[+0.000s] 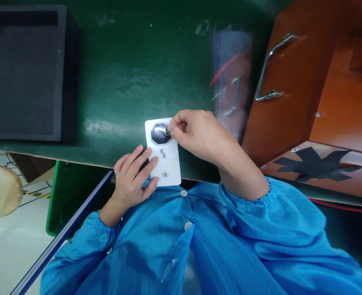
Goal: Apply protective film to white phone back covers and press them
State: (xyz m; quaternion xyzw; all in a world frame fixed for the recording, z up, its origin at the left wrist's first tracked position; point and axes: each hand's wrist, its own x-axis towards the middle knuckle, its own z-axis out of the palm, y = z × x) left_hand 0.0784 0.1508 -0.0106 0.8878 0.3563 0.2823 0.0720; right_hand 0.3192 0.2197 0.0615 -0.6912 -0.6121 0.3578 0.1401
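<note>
A flat white rectangular piece (171, 164) with rounded corners, like the back of a phone, lies at the near edge of the green table. It has small dark markings and a shiny dark eight-sided panel (160, 137) near its far end. My left hand (133, 176) rests along its left side, fingers spread and fingertips touching its surface. Over the panel's right edge, my right hand (196, 133) is closed in a pinch. What lies between thumb and forefinger, if anything, is too small to make out.
A black tray (63, 73) stands on the green table (131, 53) at left. Clear plastic sheeting (231, 82) lies right of centre, beside an orange-brown case (297, 82) with a metal handle. Below the table at left are a green bin (55, 196) and a round stool (2, 190).
</note>
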